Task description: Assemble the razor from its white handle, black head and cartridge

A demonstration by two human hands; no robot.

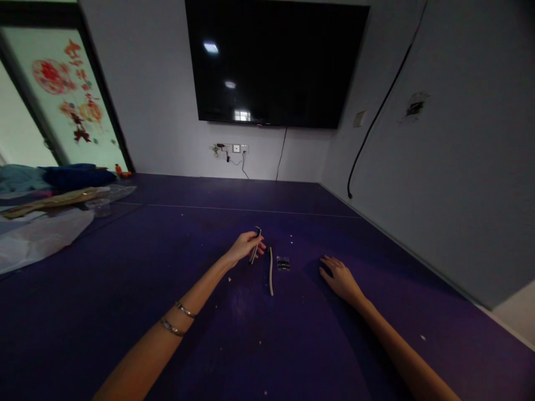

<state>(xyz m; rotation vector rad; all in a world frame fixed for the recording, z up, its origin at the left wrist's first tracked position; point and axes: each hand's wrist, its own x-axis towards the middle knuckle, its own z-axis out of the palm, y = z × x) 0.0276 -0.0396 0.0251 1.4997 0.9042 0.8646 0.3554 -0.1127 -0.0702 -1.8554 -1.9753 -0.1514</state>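
**One strip in hand, another lying beside it**

At far left, crumpled plastic (45,239) lies on the purple surface (167,278). Next, the left hand (246,246) pinches a slim dark-and-pale strip (253,255) between thumb and fingers, the strip tilted. Just right lies a pale strip (271,273), then a small dark-patterned packet (283,263) near its upper half. Farther right, the right hand (339,278) rests palm down, fingers extended and slightly parted.

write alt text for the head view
Left hand holds a thin strip over a purple surface, beside a pale strip and a small dark item; the right hand rests to their right. A wall screen hangs behind.
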